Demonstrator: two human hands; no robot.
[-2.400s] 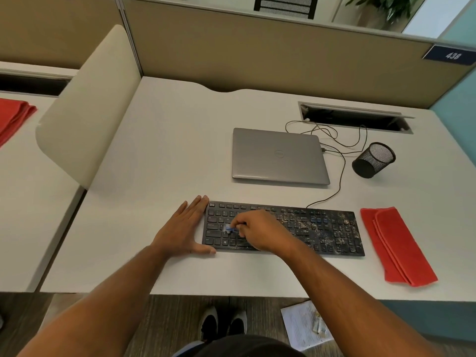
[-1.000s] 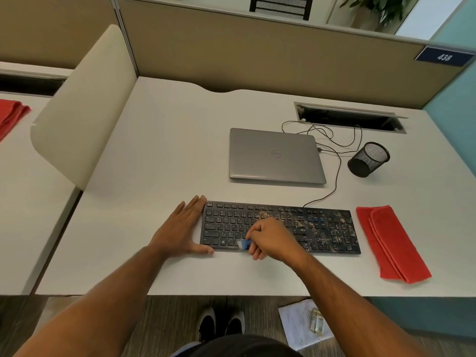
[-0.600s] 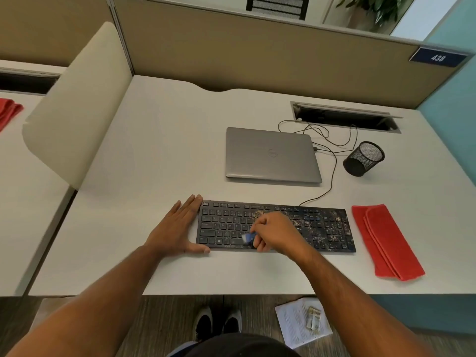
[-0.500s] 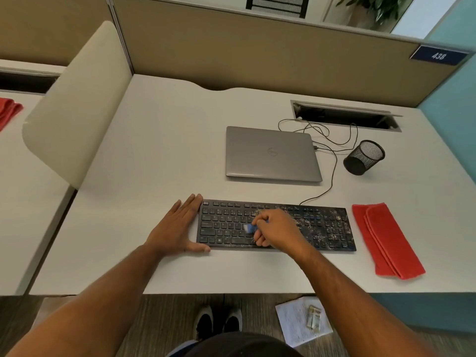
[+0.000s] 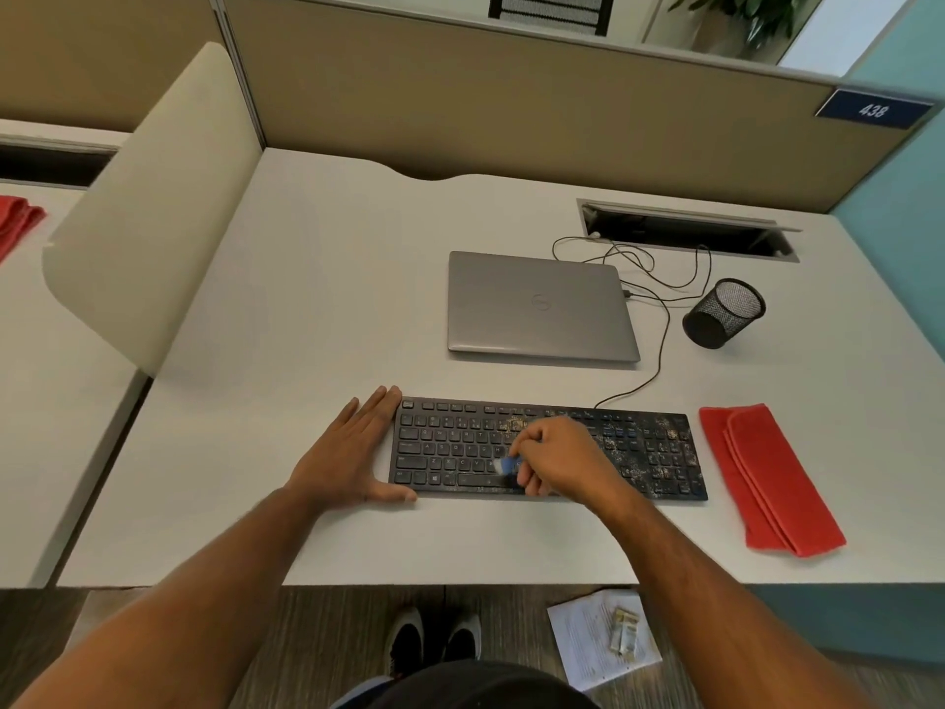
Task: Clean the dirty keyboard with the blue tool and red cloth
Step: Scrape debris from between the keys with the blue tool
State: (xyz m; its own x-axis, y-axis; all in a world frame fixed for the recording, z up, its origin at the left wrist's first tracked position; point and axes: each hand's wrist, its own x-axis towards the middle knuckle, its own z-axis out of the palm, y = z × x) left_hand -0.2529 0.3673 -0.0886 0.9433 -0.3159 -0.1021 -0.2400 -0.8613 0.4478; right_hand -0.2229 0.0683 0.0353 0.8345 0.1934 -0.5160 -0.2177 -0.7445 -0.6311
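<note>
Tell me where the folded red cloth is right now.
In the head view, the folded red cloth lies flat on the white desk, right of the dirty black keyboard, untouched by either hand.

White desk [image 5: 317, 309], holding a dirty black keyboard [image 5: 649, 452] near the front edge, folded red cloth [image 5: 767, 478] just to its right. Closed grey laptop [image 5: 537, 304] behind the keyboard, black mesh cup [image 5: 723, 313] tipped over beside it, loose cables [image 5: 659, 278] snaking around. Left hand [image 5: 353, 452] flat on the desktop, touching the keyboard's left end.
</note>
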